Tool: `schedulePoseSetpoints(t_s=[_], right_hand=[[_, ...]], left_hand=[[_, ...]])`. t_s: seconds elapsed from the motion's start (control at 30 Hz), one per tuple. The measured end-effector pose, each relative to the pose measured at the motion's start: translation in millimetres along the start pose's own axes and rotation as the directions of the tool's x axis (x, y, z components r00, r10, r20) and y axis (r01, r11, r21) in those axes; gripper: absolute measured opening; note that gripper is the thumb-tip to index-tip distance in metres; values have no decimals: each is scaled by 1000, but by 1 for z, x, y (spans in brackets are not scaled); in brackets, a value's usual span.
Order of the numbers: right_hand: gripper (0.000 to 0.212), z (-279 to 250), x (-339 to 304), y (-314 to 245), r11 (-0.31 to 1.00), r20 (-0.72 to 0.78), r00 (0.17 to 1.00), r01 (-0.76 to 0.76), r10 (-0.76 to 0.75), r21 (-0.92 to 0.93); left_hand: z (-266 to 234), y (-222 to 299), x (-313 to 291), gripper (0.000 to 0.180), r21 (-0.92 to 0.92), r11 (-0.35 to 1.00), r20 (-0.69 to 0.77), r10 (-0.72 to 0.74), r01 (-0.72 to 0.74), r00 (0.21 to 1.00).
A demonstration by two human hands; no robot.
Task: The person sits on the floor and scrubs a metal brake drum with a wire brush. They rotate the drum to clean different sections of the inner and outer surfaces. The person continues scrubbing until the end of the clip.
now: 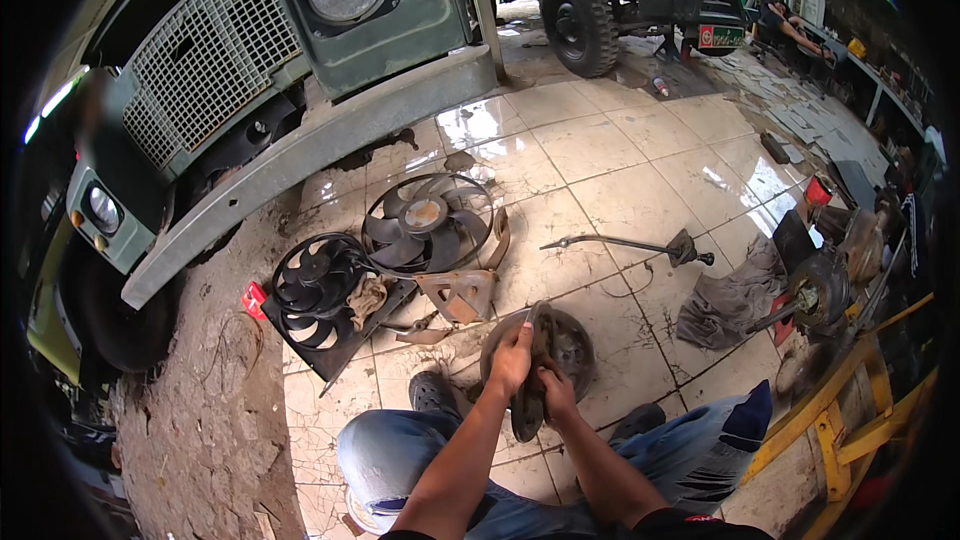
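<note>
Hands low in centre of view, both on round metal disc [570, 340], dark and greasy, resting on tiled floor [600, 150] between knees. Left hand [512, 358] gripping a rusty curved part [530, 395] set against disc's near edge, fingers wrapped over its top. Right hand [556, 390] just beside, clenched on lower portion of same curved part; exact contact of fingertips not discernible. Both hands touching each other or very nearly so.

Jeans-clad knees on either side, dark shoe [433, 392] left of disc, second shoe [640, 420] right of it.

Beyond disc, on floor: two black fans. Nearer fan [318, 290] in square black frame with crumpled rag [366, 297] lying on it; farther fan [427, 223] in round shroud, overlapping first. Rusty metal bracket [460, 295] just right of fans, near disc. Long bent rod [625, 245] lying well apart, upper right. Grey cloth [725, 300] further right, beside wheel hub assembly [815, 295]. Yellow metal frame [850, 410] at lower right edge.

Green vehicle front [290, 50] at upper left: mesh grille, round headlight, grey bumper. Second vehicle's tyre [578, 8] at top centre. Bare dirt patch [215, 410] left of tiles.
</note>
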State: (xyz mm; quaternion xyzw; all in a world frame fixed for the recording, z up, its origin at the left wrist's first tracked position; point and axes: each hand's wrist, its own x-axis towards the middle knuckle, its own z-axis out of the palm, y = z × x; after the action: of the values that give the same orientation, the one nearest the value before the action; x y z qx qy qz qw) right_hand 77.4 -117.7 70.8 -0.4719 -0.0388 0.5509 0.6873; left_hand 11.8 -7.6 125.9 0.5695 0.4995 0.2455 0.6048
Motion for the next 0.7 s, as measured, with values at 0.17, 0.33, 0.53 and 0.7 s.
schedulePoseSetpoints(t_s=[0.17, 0.33, 0.53, 0.7], right_hand=[[50, -9, 28, 0, 994, 1, 995, -105, 105, -5], [48, 15, 20, -18, 967, -105, 974, -179, 200, 183], [51, -19, 29, -21, 964, 118, 957, -262, 265, -38], [52, -19, 36, -22, 944, 245, 914, -329, 324, -21]], left_hand=[[10, -3, -6, 64, 55, 996, 8, 76, -77, 997], [3, 13, -26, 61, 178, 983, 24, 32, -36, 999], [13, 32, -28, 60, 244, 968, 47, 48, -58, 998], [-7, 13, -19, 63, 292, 955, -31, 64, -52, 997]])
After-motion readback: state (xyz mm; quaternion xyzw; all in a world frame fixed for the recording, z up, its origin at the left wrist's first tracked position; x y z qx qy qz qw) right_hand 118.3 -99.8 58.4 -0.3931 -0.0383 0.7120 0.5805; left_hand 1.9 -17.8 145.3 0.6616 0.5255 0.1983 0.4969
